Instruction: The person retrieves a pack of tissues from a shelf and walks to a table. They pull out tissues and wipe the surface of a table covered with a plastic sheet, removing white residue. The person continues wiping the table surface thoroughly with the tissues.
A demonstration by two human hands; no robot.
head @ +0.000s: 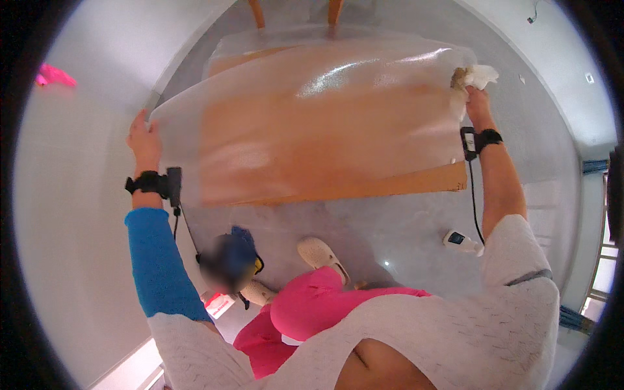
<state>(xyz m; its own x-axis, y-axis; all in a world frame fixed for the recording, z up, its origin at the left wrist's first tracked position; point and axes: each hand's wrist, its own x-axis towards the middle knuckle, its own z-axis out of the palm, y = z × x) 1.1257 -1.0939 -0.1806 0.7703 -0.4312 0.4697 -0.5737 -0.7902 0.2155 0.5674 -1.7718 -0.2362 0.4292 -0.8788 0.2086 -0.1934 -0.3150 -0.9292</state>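
Note:
A large translucent plastic sheet [312, 87] spreads in front of me over a flat brown panel, possibly cardboard [419, 180]. At its left edge is my left hand [145, 139], fingers apart, touching or pinching the sheet's corner; which of the two is unclear. My right hand [477, 102] is shut on a crumpled white cloth or tissue [481, 77] with a brown, stained part, at the sheet's right edge. Whether it also grips the sheet cannot be told. Both wrists wear black straps with small cabled devices.
A white bottle [460, 242] lies on the grey floor at the right. Near my feet at the left are a dark blue item [243, 236], partly blurred, and a red and white packet [219, 304]. Wooden legs [334, 12] stand beyond the sheet. White walls rise at both sides.

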